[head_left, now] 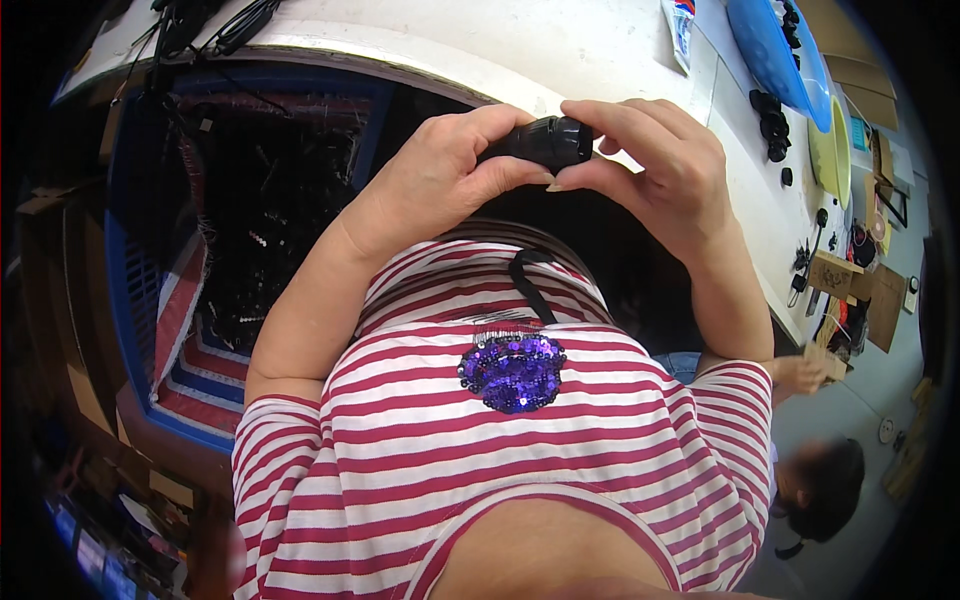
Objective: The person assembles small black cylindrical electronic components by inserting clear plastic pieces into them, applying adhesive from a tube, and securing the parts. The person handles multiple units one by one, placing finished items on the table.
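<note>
Both hands hold one small black cylindrical part (543,143) in front of my chest, over the edge of a white table (560,60). My left hand (440,175) wraps its left end, with the thumb under it. My right hand (655,165) pinches the right end between thumb and fingers. Most of the part is hidden by the fingers. I wear a red-and-white striped shirt (500,450) with a purple sequin patch.
A large blue crate (125,260) lined with striped fabric and filled with many small black parts stands at the left. On the table at the right lie several black parts (770,125), a blue tray (775,50) and a yellow bowl (830,150). Another person (815,480) sits at the lower right.
</note>
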`<state>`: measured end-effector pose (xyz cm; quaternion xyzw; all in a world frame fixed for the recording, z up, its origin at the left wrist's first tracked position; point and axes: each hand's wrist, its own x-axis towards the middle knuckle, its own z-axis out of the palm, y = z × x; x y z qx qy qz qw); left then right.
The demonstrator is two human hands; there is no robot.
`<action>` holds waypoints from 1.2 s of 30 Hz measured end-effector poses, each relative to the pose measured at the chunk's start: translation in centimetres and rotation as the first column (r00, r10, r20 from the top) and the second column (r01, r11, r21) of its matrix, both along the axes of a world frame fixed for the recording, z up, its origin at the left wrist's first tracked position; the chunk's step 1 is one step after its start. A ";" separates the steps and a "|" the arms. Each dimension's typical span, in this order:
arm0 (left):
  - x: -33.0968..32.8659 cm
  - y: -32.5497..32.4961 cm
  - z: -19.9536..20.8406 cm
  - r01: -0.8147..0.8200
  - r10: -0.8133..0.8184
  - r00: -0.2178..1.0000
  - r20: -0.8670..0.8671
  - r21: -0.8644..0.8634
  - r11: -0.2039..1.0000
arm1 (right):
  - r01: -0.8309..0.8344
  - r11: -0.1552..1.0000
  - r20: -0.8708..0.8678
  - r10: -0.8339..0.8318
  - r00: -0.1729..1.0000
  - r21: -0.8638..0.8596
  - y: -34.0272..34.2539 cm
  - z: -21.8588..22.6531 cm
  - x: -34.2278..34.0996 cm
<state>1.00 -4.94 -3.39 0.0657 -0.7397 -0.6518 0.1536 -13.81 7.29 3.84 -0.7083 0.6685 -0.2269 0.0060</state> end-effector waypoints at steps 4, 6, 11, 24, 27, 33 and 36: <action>0.1 -0.1 0.2 0.027 -0.027 0.999 0.021 0.020 0.999 | -0.030 0.999 0.103 0.028 0.994 0.023 -0.2 0.0 -0.2; 0.1 -0.1 0.2 0.022 -0.022 1.000 0.016 0.000 1.000 | -0.003 0.998 0.121 -0.006 0.993 0.068 -0.1 0.1 -0.2; -0.1 0.1 0.0 -0.004 0.004 1.000 0.008 -0.022 1.000 | 0.048 0.991 0.201 -0.074 0.977 0.128 0.1 0.0 0.0; -0.4 0.0 -0.2 0.001 -0.001 1.000 -0.017 -0.013 1.000 | 0.090 0.988 0.255 -0.120 0.959 0.126 0.3 0.7 0.3; -0.3 0.0 0.2 0.000 0.000 1.000 -0.006 -0.006 1.000 | 0.122 0.983 0.223 -0.150 0.963 0.134 0.2 0.5 0.5; -0.5 0.2 1.8 -0.014 0.024 0.997 0.074 -0.132 0.991 | 0.120 0.989 0.200 -0.134 0.971 0.082 0.8 0.6 -0.1; -0.8 0.5 1.5 -0.057 0.073 0.993 0.092 -0.166 0.984 | -0.045 0.997 0.212 0.030 0.977 0.069 1.2 1.1 -1.0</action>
